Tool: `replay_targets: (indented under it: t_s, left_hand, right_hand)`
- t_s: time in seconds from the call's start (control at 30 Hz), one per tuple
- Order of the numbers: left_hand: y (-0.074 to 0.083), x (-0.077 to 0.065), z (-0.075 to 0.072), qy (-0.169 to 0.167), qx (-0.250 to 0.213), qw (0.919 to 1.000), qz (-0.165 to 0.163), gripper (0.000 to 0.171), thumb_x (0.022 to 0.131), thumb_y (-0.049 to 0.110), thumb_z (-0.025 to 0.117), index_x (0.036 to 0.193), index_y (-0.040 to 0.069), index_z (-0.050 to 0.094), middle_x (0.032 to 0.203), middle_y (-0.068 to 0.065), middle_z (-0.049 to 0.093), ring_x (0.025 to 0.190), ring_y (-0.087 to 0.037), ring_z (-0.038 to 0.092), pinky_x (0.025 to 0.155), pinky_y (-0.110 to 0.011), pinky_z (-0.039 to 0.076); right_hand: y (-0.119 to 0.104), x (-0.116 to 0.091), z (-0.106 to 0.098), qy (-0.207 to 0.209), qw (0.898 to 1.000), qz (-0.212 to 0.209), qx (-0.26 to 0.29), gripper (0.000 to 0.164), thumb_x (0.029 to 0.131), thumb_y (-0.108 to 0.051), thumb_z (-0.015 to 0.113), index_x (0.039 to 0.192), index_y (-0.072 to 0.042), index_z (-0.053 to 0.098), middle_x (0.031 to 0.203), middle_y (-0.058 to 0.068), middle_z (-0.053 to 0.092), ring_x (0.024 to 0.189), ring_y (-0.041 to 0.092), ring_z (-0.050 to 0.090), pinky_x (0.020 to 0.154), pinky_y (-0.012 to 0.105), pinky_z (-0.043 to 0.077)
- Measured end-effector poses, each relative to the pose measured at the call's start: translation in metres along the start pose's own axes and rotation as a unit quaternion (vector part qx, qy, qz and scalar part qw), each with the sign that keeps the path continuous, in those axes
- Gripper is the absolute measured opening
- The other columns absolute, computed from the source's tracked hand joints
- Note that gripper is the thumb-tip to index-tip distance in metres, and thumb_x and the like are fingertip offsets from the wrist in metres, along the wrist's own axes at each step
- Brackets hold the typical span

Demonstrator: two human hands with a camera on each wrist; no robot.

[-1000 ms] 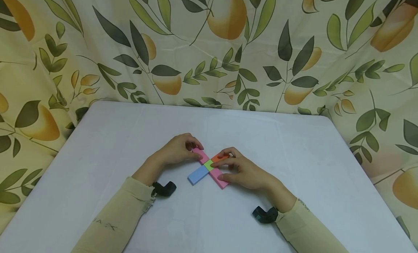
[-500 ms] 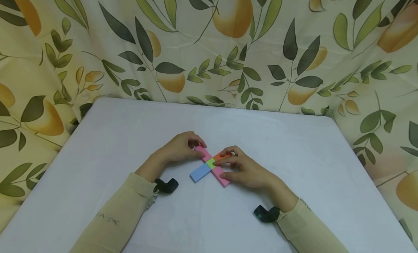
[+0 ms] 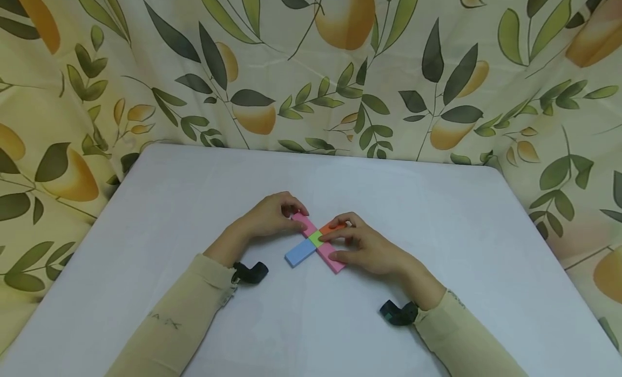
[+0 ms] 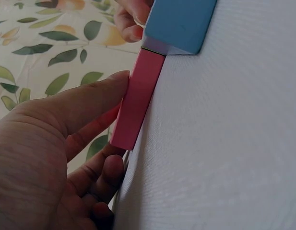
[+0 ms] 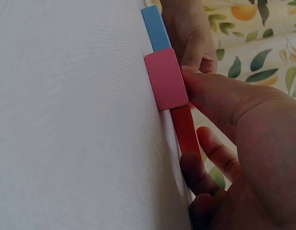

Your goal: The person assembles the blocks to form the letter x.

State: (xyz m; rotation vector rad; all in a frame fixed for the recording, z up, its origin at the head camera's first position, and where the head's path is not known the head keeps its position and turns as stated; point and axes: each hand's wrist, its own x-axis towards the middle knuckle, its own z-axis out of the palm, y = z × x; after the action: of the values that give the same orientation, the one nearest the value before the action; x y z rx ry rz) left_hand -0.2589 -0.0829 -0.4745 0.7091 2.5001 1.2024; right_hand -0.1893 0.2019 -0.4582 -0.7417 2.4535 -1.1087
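Flat coloured blocks form a cross on the white table. A green block (image 3: 316,237) is at the centre, with a blue block (image 3: 299,253), an orange block (image 3: 332,226) and two pink blocks around it. Pinched by my left hand (image 3: 267,216) is the upper pink block (image 3: 304,223), thumb on its top edge and fingers by its outer end. My right hand (image 3: 371,247) spreads over the other side: thumb on the lower pink block (image 3: 335,264), index finger at the green one, another finger on the orange one. The right wrist view shows fingers beside the orange block's end (image 5: 186,132).
The white-covered table (image 3: 218,177) extends around the blocks on all sides. Behind it hangs a fruit-and-leaf patterned cloth (image 3: 311,69). Black wrist-worn devices stick out at the left cuff (image 3: 250,273) and the right cuff (image 3: 398,313).
Both hands keep their places on the blocks, and the cross keeps its form. The head view has shifted slightly, so the scene sits a little higher and further right.
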Motion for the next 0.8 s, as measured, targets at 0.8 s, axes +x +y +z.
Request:
replay_targets:
  t_s: [0.8]
  left_hand:
    - [0.0004, -0.0002, 0.0039, 0.007, -0.001, 0.9999, -0.011, 0.043, 0.085, 0.038, 0.085, 0.125, 0.029, 0.072, 0.112, 0.004, 0.063, 0.100, -0.018, 0.055, 0.086, -0.034, 0.047]
  right_hand:
    - [0.0028, -0.0013, 0.0011, -0.003, 1.000, 0.006, -0.008, 0.037, 0.093, -0.035, 0.078, 0.129, -0.040, 0.070, 0.147, -0.005, 0.041, 0.128, 0.022, 0.046, 0.103, 0.044, 0.041]
